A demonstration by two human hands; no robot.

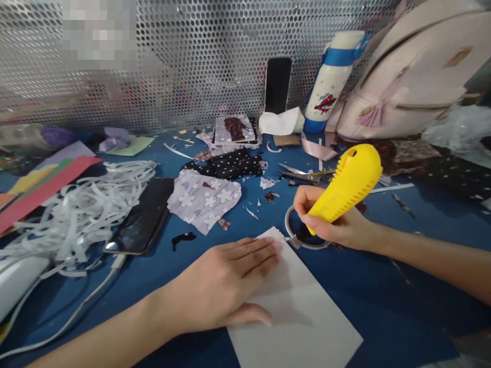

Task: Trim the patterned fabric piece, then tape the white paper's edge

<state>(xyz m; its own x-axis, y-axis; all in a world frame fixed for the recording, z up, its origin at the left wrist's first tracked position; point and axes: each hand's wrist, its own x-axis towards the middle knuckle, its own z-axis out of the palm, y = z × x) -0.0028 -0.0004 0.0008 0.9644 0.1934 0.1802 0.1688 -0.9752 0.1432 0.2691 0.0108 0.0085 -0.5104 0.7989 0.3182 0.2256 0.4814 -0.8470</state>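
Note:
White paper [299, 312] lies at an angle on the blue table. My left hand [233, 281] rests flat on its upper part, fingers stretched out toward the top corner. Above the paper's right edge, my right hand [333, 220] is closed round a yellow tool [345, 179], tilted with its dark, metal-tipped end down by that corner. A pale ring [287, 220], perhaps a tape roll, lies beneath the tool and my right hand, partly hidden. Floral fabric [205, 199] lies beyond my left hand, and scissors [303, 175] lie behind the ring.
At the left are a phone [143, 220] on a white cable [88, 306], shredded white strips [88, 209] and coloured sheets [49, 189]. A second phone [278, 84], a bottle [333, 82] and a backpack [414, 76] stand before a perforated metal panel [192, 46].

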